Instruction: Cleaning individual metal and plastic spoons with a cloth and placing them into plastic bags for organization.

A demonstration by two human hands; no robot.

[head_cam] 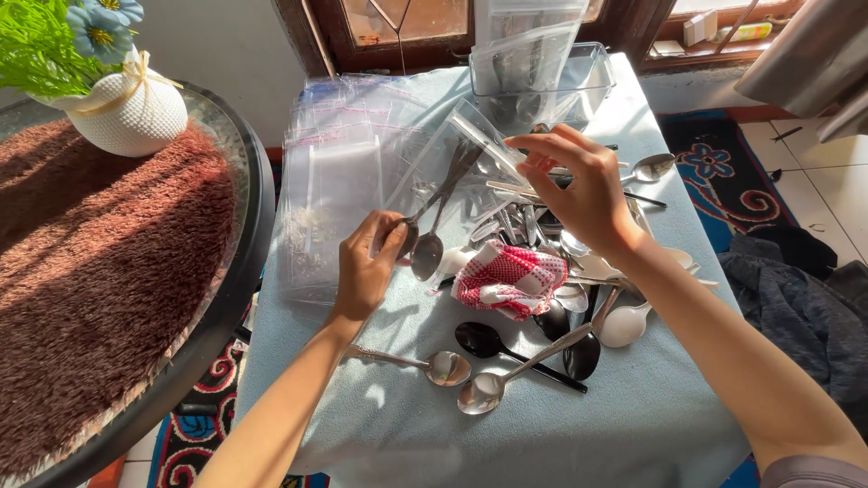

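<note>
Lying nearest, at the bottom centre of the frame, two steel spoons (452,368) rest bowl to bowl on the pale blue cloth (633,425), with a black spoon (479,340) just above them and a white spoon (624,325) to the right. Above those, at mid-frame, a red-and-white checked rag (506,280) sits crumpled against a heap of cutlery (561,244).

Left of the rag, the left hand (366,262) pinches the bowl ends of a fork and spoon (438,212) between thumb and fingers; their handles run up and right into a clear bag (452,154). The right hand (579,185), right of centre, holds the bag's open edge with fingertips closed on the plastic, thumb and forefinger pinched, the other fingers curled above the heap. Bag and utensils sit just above the frame's centre, between the two hands.

Further up on the left, a stack of empty clear bags (344,163) lies spread over the cloth's far left corner. At the top centre a clear plastic tub (579,77) stands at the table's far edge, with more bags standing in it, before a wooden window frame (325,36).

In the left part of the frame a round glass table (258,208) carries a brown shaggy mat (99,262) and, upper left, a white vase (131,113) with green and blue flowers. At the right edge dark clothes (796,298) lie on a patterned rug (723,181).
</note>
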